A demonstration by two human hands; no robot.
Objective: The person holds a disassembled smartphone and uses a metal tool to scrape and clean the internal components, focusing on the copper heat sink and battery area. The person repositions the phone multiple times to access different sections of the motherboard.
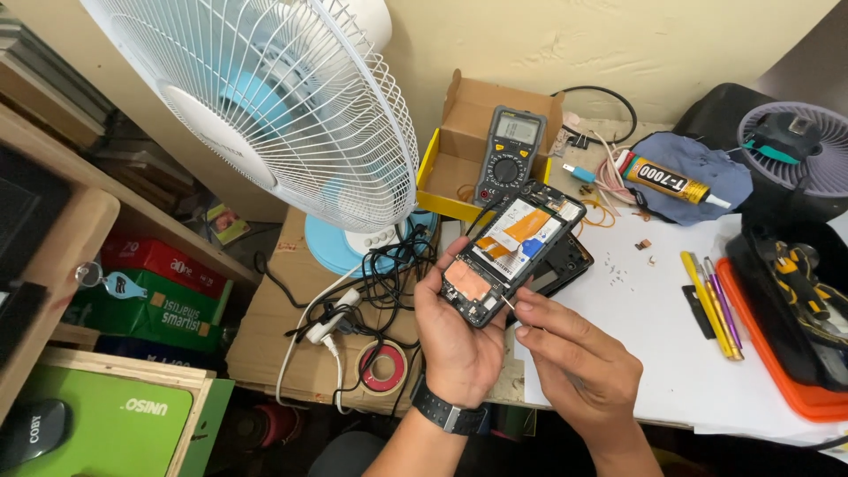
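Note:
My left hand (455, 340) holds an opened smartphone (512, 252) with its back off, showing a white battery, orange tape and a copper patch. It is tilted above the white work mat (654, 336). My right hand (579, 362) pinches a thin metal tool (510, 305) whose tip touches the phone's lower right edge. A dark phone part (565, 265) lies on the mat just under the phone. A black watch is on my left wrist.
A white desk fan (265, 106) stands at left above tangled cables (380, 274). A multimeter (511, 155) leans in a cardboard box. A glue tube (667, 181), a small grey fan (799, 155), an orange tray (786, 353) and yellow and purple tools (711, 305) sit at right.

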